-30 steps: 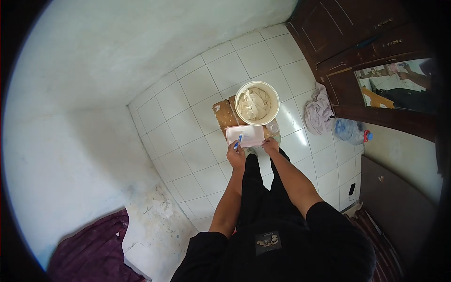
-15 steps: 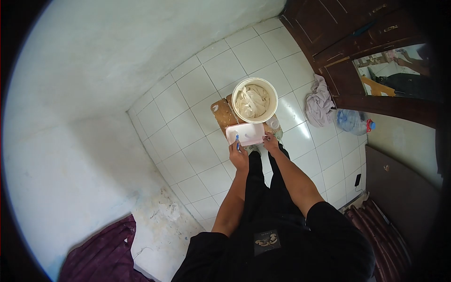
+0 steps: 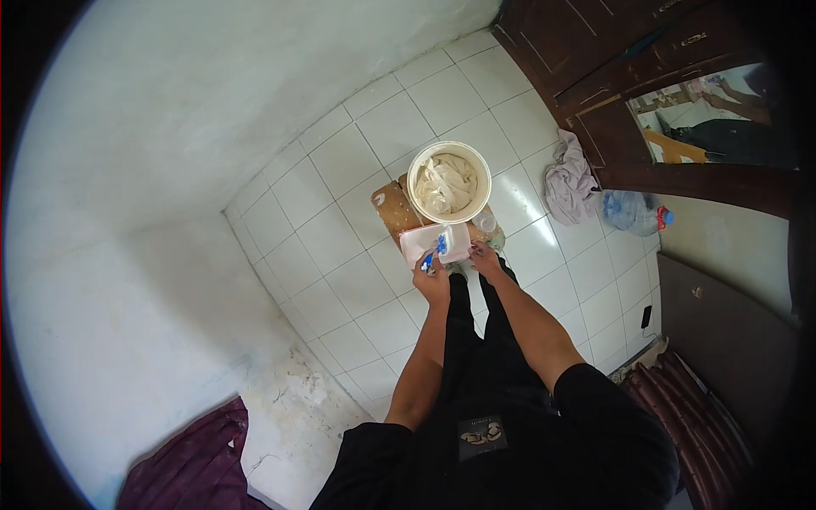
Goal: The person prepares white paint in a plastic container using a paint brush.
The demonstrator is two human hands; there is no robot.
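My left hand [image 3: 432,279] is closed around a blue-handled tool [image 3: 427,262] at the near left side of a shallow pale pink tray [image 3: 410,246]. The tool's front reaches over the tray, where blue and white parts show; its exact kind is too small to make out. With bent fingers, my right hand [image 3: 485,259] grips the tray's near right corner. Just beyond the tray stands a round white bucket [image 3: 414,200] with a creamy white mass [image 3: 450,183] and what looks like crumpled plastic inside. A worn wooden board or low stool [image 3: 389,208] lies beneath the tray and bucket.
A small clear cup [image 3: 485,221] sits right of the bucket. Farther right are a crumpled pale cloth [image 3: 569,180], a large water bottle [image 3: 631,212] and a dark wooden cabinet [image 3: 586,76] with a mirror. A pale wall [image 3: 170,170] rises on the left.
The blue tool has shifted within the tray, showing more blue and a white part toward the tray's middle. My right hand stays at the corner. The whole view has shifted slightly.
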